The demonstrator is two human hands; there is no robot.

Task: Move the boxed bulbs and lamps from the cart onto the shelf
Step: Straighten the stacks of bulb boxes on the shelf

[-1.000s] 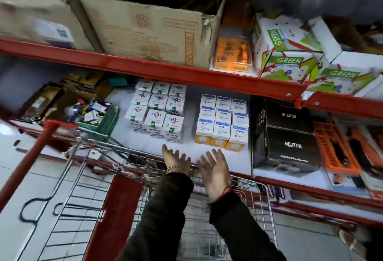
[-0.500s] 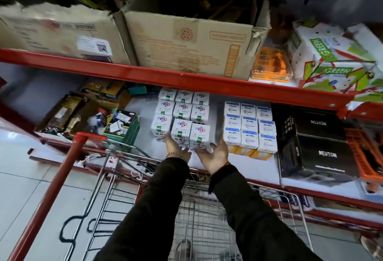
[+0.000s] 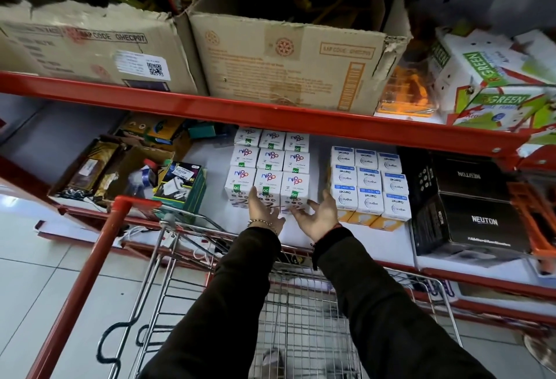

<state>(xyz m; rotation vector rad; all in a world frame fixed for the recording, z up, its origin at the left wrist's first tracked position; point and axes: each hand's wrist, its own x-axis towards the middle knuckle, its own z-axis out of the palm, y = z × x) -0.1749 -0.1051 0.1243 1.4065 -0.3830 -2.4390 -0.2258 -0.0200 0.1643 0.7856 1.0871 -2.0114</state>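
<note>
Nearest to us, the wire cart (image 3: pixel 301 303) looks bare where our sleeves leave its basket visible, so we judge the moving is nearly or fully done. A second ago our hands hovered low over the cart rim, short of the shelf; now they have reached forward to the front of the stacked white bulb boxes (image 3: pixel 267 177). Our left hand (image 3: pixel 261 210) rests its spread fingers against the front row, and our right hand (image 3: pixel 319 213) is cupped palm up by the stack's right corner. Neither grips anything, which reads as squaring the stack up.

Just right of it on the same white shelf (image 3: pixel 304 229) sits the second stack of bulb boxes (image 3: pixel 368 183), then black boxes (image 3: pixel 475 213). To the left lies an open carton of clutter (image 3: pixel 120 168). The red beam (image 3: pixel 270 114) of the shelf above overhangs the back rows, limiting stacking height, with big cardboard boxes (image 3: pixel 285 56) on top.
</note>
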